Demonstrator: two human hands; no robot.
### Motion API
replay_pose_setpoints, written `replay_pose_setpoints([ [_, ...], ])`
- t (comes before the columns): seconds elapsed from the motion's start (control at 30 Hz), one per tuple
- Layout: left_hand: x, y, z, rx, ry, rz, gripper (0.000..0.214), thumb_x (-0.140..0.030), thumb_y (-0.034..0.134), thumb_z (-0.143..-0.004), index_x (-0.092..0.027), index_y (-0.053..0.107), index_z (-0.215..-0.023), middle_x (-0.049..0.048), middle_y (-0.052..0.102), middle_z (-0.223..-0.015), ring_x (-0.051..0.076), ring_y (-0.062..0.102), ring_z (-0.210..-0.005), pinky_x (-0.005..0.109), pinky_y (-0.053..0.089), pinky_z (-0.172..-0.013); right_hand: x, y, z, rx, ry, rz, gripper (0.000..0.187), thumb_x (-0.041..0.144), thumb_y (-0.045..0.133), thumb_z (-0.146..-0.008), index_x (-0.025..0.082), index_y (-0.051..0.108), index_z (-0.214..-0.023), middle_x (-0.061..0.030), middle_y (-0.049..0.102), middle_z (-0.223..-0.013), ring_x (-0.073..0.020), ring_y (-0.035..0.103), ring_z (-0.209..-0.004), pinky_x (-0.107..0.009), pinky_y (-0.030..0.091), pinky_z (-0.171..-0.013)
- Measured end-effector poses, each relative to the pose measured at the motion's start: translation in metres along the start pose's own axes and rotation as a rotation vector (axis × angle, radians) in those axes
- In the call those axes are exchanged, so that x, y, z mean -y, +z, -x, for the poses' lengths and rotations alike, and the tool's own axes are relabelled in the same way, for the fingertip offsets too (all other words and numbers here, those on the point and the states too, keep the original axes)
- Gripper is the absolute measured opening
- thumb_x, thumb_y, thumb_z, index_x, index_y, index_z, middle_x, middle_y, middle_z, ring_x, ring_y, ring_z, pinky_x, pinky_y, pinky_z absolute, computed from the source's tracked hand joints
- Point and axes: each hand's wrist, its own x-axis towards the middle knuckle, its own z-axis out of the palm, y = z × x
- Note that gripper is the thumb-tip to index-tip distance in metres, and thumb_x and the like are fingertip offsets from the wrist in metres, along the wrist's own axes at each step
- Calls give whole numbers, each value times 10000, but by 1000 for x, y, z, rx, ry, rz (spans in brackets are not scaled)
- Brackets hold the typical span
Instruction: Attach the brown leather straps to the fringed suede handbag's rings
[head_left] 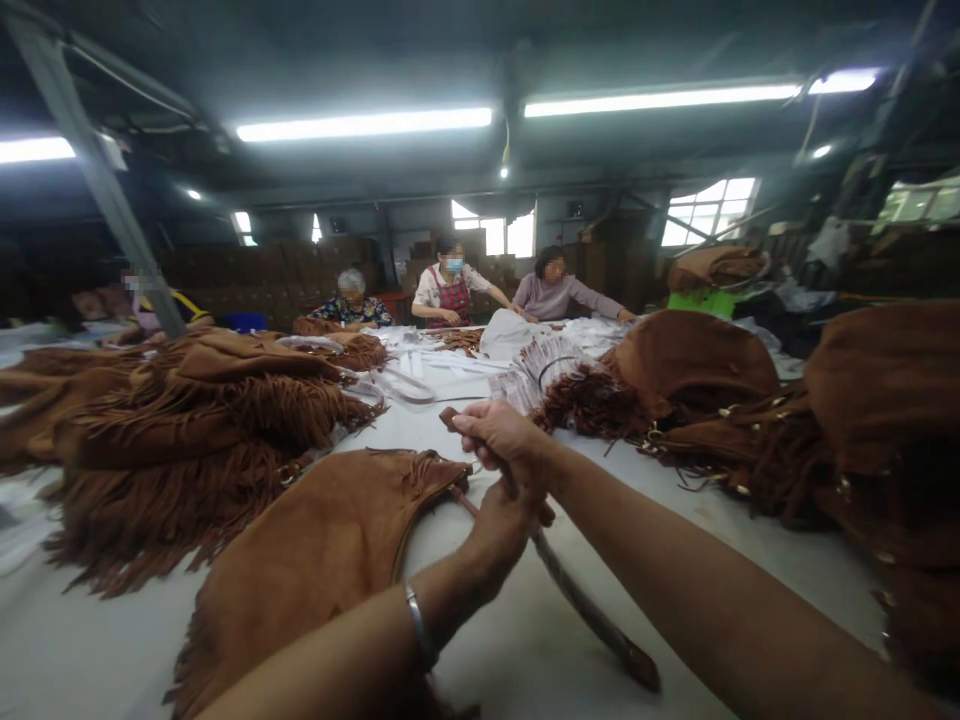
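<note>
A brown suede bag with fringe lies on the white table in front of me. My right hand grips the upper part of its narrow brown strap, with the strap's end sticking out past my fingers. My left hand, a metal bangle on its wrist, holds the same strap just below, near where it joins the bag's opening. The rest of the strap trails toward me across the table.
Piles of brown fringed bags lie at the left and right. White wrapping and loose straps cover the table's far end, where several people sit working. A grey post stands at the left.
</note>
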Motion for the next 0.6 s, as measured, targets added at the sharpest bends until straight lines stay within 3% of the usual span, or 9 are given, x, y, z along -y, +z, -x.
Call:
replay_pose_setpoints([
  [0.07, -9, -20, 1, 72, 39, -278, 313, -284, 784, -551, -135, 601, -757, 30, 577, -697, 142, 483, -657, 230, 337, -606, -15, -20, 1, -24, 20, 59, 248, 338, 484, -871, 118, 580, -809, -10, 556, -586, -55, 424, -413, -161, 293, -410],
  [0.13, -23, -47, -7, 110, 136, -670, 274, -280, 748, -585, -160, 618, -794, 26, 583, -756, 154, 488, -715, 229, 344, -647, -34, -39, 0, -67, 40, 155, 206, 260, 574, -808, 105, 575, -672, -28, 556, -577, -85, 503, -514, -174, 308, -471],
  [0.23, -47, -87, -35, 115, 118, -830, 213, -308, 697, -626, -165, 613, -760, 14, 570, -719, 153, 483, -687, 229, 342, -624, -66, -49, -2, -124, 52, 281, 203, 186, 621, -745, 99, 561, -572, -56, 585, -641, -143, 566, -704, -207, 328, -577],
  [0.4, -72, -128, -96, 218, -29, -1002, 299, -338, 744, -534, -146, 645, -740, 11, 594, -692, 149, 496, -637, 226, 356, -589, -122, -14, 2, -148, 75, 330, 199, 315, 569, -794, 134, 605, -720, -52, 604, -687, -167, 554, -689, -234, 341, -583],
  [0.5, -68, -135, -127, 350, -153, -1050, 393, -333, 789, -465, -161, 673, -799, 28, 629, -787, 172, 531, -707, 228, 387, -621, -148, 8, 6, -191, 122, 308, 199, 303, 543, -799, 131, 567, -895, -50, 607, -771, -149, 537, -683, -225, 349, -581],
  [0.6, -57, -138, -150, 530, -322, -1043, 408, -337, 808, -441, -177, 684, -794, 29, 639, -765, 185, 543, -691, 245, 412, -615, -160, 17, 7, -196, 139, 311, 143, 271, 564, -766, 147, 535, -829, -9, 554, -693, -122, 473, -608, -225, 320, -562],
])
